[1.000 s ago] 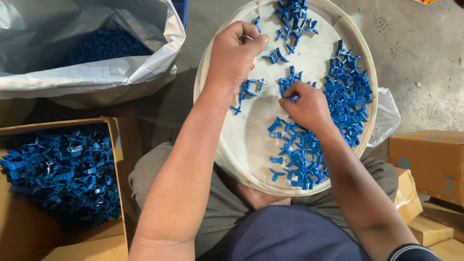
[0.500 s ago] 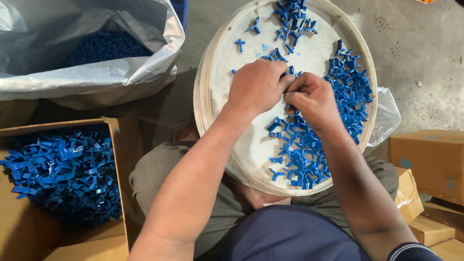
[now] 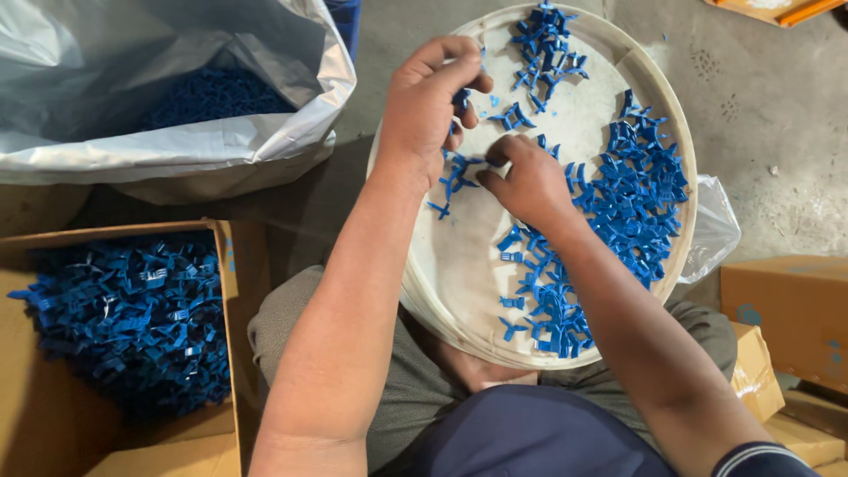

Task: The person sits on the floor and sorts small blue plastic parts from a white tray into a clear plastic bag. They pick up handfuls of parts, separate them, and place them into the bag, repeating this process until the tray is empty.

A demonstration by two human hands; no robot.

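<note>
The left hand [image 3: 428,106] curls over the upper middle of the round white tray [image 3: 459,265], its fingers [image 3: 459,75] bent narrow around a few small blue plastic pieces [image 3: 461,102] that peek out under the thumb; the right hand [image 3: 530,181] lies just beside it, knuckles up, fingers tucked down onto the tray, and whether they pinch a piece I cannot tell; loose pieces [image 3: 455,177] lie between the two hands, touching the tray's floor; a thick heap of blue pieces [image 3: 636,194] banks along the tray's right side, and a smaller cluster [image 3: 543,40] sits near its far rim.

The pieces look light, stiff and thin, moulded plastic with small prongs or wings; they probably snag on each other in the heap, so a single one likely comes free best by a fingertip pinch on its flat middle, lifted straight up; they seem smooth but too light to slip far.

The tray rests on the person's lap; a cardboard box [image 3: 225,265] full of the same blue pieces stands to the left; a grey plastic sack [image 3: 177,150] holding more lies beyond it.
</note>
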